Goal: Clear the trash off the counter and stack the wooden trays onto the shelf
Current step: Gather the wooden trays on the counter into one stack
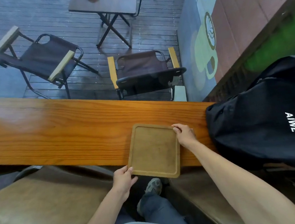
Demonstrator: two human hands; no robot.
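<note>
On counter; wooden tray; left hand, right hand gripping corners

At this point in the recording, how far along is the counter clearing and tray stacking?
Looks done: no trash shows on the wooden counter; only a black backpack sits at its right end. In hand: one empty wooden tray, overhanging the counter's near edge, gripped by the left hand at its near-left corner and the right hand at its far-right corner. Left: stacking it; no shelf is in view.
</note>
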